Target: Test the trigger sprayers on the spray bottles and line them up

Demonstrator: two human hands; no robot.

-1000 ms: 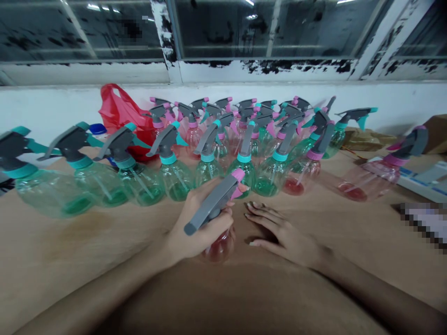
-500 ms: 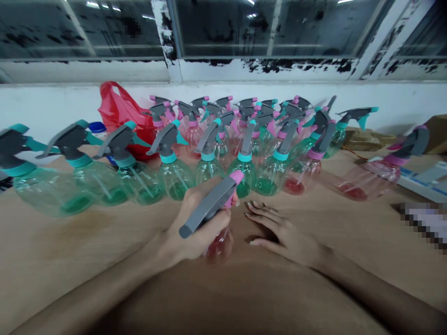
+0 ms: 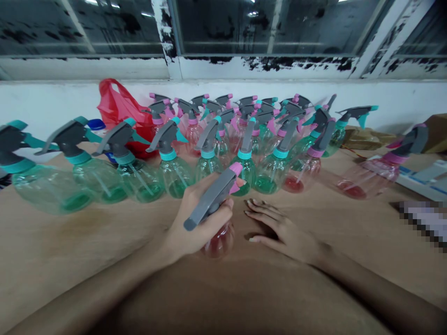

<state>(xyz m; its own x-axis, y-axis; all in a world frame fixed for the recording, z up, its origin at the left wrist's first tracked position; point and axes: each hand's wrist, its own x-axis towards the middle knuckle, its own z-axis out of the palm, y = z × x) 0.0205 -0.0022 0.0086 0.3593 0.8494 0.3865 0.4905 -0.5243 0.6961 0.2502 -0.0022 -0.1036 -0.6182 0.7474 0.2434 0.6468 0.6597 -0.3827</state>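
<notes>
pink see-through plastic, ribbed: a trigger spray bottle (image 3: 220,244) at the near middle of a wood-toned table (image 3: 52,260), straight in front of the person. the left hand (image 3: 206,231) is wrapped round its neck, thumb and fingers closed; a fingertip shows by the pink trigger (image 3: 233,188), though i cannot tell whether it is squeezed. the bottle looks about upright. its grey spray head (image 3: 210,199) slants from a blunt back end over the left hand to a pink nozzle (image 3: 236,168), aimed away and somewhat to the right. the right hand (image 3: 286,235), the farther of the two, lies palm down just to the right of the bottle, not touching it, its fingers loosely spread and holding nothing.

beyond both hands runs a row of green spray bottles (image 3: 177,177) with teal collars, ending on the right in two pink spray bottles (image 3: 370,176). at the far right lie a flat dark-edged object (image 3: 424,221), too blurred to name, and a white-and-blue item (image 3: 428,179).

farther back stand a blue-capped bottle (image 3: 96,124), a red plastic bag (image 3: 122,109), a crowd of mixed sprayers (image 3: 193,135) and a brown parcel (image 3: 368,138). behind them: a white wall (image 3: 52,100) under dark windows (image 3: 223,28).

no brand, label or writing is readable from here.
</notes>
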